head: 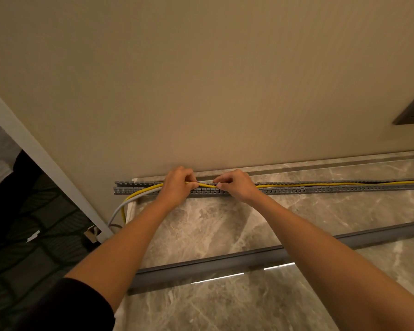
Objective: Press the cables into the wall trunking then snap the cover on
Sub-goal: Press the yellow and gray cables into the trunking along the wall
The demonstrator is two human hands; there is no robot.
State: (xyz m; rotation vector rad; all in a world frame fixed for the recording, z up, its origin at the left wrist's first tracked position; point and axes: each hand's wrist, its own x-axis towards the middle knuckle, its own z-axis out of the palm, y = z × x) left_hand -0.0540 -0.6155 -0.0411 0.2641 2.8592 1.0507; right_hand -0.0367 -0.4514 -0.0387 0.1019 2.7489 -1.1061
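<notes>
- Left hand: fingers curled shut round the yellow cable, pinching it just over the slotted grey trunking. Thumb side faces right, twd the other hand.
- Right hand: fingertips bunched tight, pinching or pressing the same cable at the trunking's near lip. Can't tell if it grips the cable or just pushes on it.
- Btwn the two hands the cable makes a short hump, riding on top of the channel, not seated.
- Right of the right hand the yellow cable runs along inside the channel to the right edge; looks mostly down there, tho slightly wavy.
- Left of the left hand it leaves the trunking w/ a grey cable, both curving down near the door frame. Can't tell where they end.
- Key relation: trunking's long axis runs left-right along the foot of the wall, on the far side of the marble floor. Cable lies parallel, directly under the fingers, so the press goes straight down/away into the slot, then hands slide left along the axis. Left hand is nearer the loose end.
- Cover: long grey strip flat on the floor, near side, well apart from the trunking, roughly parallel. Untouched; snap-on step not begun.
- Judgement: cables partly in; left stretch remains.
</notes>
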